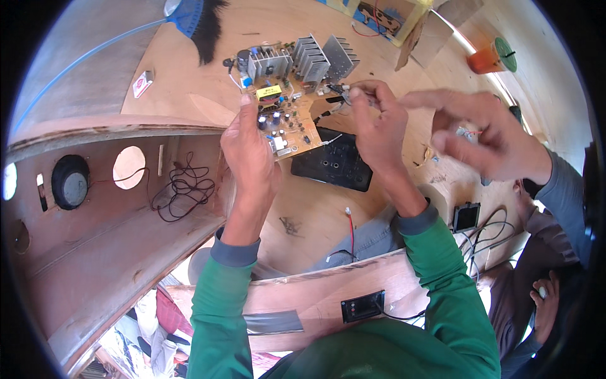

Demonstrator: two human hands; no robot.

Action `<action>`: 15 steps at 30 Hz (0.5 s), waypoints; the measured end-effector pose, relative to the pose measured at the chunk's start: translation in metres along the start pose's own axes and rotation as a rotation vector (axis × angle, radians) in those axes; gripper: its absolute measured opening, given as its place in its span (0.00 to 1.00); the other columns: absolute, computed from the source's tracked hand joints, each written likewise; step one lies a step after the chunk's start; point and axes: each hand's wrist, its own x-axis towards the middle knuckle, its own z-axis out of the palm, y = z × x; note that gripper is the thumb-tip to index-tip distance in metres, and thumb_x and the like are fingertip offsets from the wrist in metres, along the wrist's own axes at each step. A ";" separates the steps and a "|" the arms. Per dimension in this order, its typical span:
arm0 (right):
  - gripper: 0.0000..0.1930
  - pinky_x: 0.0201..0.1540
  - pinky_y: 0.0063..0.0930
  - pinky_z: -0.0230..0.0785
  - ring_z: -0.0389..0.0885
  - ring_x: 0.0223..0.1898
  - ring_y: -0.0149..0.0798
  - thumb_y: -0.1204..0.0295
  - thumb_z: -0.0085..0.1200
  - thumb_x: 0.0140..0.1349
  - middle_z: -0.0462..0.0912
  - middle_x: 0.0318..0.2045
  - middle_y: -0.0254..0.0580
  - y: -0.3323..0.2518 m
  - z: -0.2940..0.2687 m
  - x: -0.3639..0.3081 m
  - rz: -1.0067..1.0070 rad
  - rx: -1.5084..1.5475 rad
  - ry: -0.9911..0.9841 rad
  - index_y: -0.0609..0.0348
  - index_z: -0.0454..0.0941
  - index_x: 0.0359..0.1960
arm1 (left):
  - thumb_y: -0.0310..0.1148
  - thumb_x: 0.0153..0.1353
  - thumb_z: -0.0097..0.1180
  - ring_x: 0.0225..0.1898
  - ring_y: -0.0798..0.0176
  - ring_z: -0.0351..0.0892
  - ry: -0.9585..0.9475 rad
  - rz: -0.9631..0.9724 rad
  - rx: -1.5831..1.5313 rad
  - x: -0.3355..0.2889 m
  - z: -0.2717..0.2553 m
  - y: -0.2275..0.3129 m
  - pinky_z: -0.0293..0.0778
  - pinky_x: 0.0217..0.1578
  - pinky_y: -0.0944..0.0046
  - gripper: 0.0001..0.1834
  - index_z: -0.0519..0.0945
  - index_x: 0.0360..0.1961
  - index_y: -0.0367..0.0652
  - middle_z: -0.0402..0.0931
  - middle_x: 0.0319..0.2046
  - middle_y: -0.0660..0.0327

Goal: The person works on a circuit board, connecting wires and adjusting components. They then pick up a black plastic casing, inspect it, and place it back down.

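Observation:
My left hand [248, 142] grips the left edge of a tan circuit board [297, 131], thumb on top. The board carries grey finned heat sinks [309, 60], a yellow-wrapped transformer [268, 93] and several small capacitors. At the board's right side my right hand [383, 126] is closed in a pinch on dark wires [339, 92]; their ends are partly hidden by my fingers. Beneath the board lies a black panel [331, 165] with small holes. Another person's hand [486, 132], blurred, reaches in from the right beside my right hand, fingers spread.
A wooden speaker box [126, 234] on the left holds a round speaker [71, 182] and a coiled dark cable [183, 186]. A blue-handled brush [189, 19] lies at the back. A cup of orange-red drink [485, 61] stands far right. A red wire [351, 230] lies nearer me.

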 end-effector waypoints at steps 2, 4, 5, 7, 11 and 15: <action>0.11 0.50 0.38 0.79 0.90 0.45 0.40 0.69 0.59 0.77 0.91 0.42 0.47 0.001 -0.003 0.005 0.126 0.139 -0.016 0.67 0.86 0.47 | 0.46 0.85 0.56 0.41 0.64 0.92 -0.010 -0.004 -0.032 0.003 -0.004 0.000 0.89 0.44 0.59 0.24 0.84 0.57 0.31 0.89 0.45 0.56; 0.13 0.52 0.37 0.80 0.89 0.49 0.38 0.69 0.58 0.77 0.91 0.43 0.46 0.003 -0.006 0.013 0.262 0.279 -0.027 0.70 0.86 0.49 | 0.46 0.85 0.55 0.42 0.64 0.92 -0.024 -0.014 -0.046 0.006 -0.008 0.001 0.89 0.45 0.59 0.24 0.84 0.58 0.31 0.89 0.46 0.56; 0.14 0.53 0.36 0.80 0.89 0.49 0.38 0.69 0.58 0.77 0.91 0.44 0.45 0.005 -0.008 0.017 0.327 0.337 -0.073 0.71 0.86 0.50 | 0.46 0.85 0.55 0.42 0.64 0.91 -0.031 -0.025 -0.041 0.008 -0.009 0.000 0.89 0.45 0.59 0.24 0.83 0.58 0.31 0.89 0.46 0.56; 0.15 0.55 0.33 0.80 0.88 0.51 0.38 0.70 0.58 0.76 0.91 0.46 0.45 0.007 -0.010 0.024 0.487 0.416 -0.141 0.73 0.87 0.53 | 0.46 0.86 0.54 0.43 0.64 0.91 -0.065 -0.036 -0.039 0.011 -0.012 0.000 0.89 0.46 0.59 0.24 0.83 0.60 0.33 0.89 0.46 0.57; 0.18 0.56 0.31 0.81 0.91 0.50 0.40 0.75 0.56 0.74 0.91 0.48 0.48 0.007 -0.015 0.027 0.548 0.524 -0.235 0.74 0.85 0.59 | 0.44 0.86 0.52 0.45 0.63 0.92 -0.141 -0.093 -0.050 0.019 -0.019 0.003 0.90 0.48 0.58 0.22 0.81 0.63 0.33 0.89 0.48 0.57; 0.21 0.58 0.32 0.83 0.95 0.50 0.47 0.75 0.54 0.75 0.91 0.53 0.51 0.005 -0.019 0.029 0.520 0.551 -0.317 0.76 0.80 0.65 | 0.42 0.86 0.51 0.47 0.62 0.92 -0.218 -0.144 -0.079 0.027 -0.029 0.006 0.91 0.50 0.57 0.22 0.80 0.65 0.34 0.88 0.50 0.57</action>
